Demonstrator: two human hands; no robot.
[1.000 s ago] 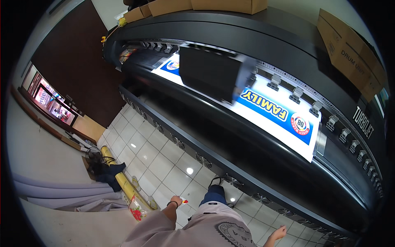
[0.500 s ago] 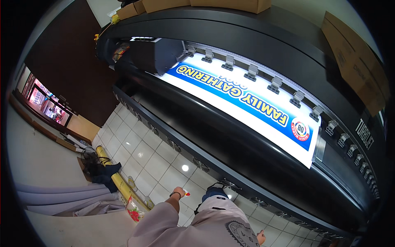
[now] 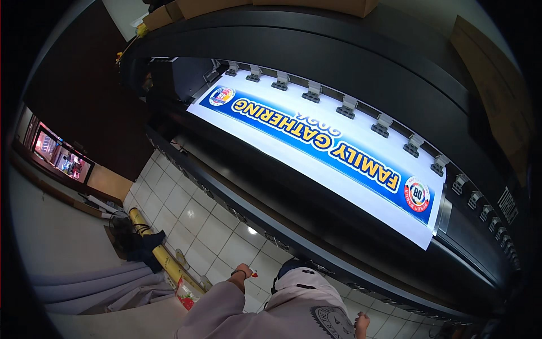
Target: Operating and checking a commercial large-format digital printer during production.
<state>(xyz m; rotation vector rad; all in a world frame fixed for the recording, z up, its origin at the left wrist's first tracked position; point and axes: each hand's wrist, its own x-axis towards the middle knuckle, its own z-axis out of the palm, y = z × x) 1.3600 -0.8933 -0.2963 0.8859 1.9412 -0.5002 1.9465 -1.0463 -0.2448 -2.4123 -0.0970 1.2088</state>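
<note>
Cardboard boxes line the top edge of the frame above a wide black printer, and a tall carton leans at upper right; their contents are out of sight. At lower left, a clear plastic bag patterned in red lies beside your sleeve, its contents too small to tell.

Near the lower center, your left hand is curled around a small red item, which pokes out toward the right over the white tiled floor. Your right hand hangs at the lower edge, right of center, well apart from the printer's lit sheet; whether its fingers are curled or spread cannot be made out.

A yellow tube slants across the lower left, dark cloth draped over it, with pale rolled material nearby. The printer's long front bar stands between your hands and the printed sheet, while gray clamps run along the sheet's upper edge and a dark carriage sits at its left end.

The sheet spans center to right, its long axis dropping from upper left to lower right, its lettering upside down to you. The red item's own axis is too small to read.
</note>
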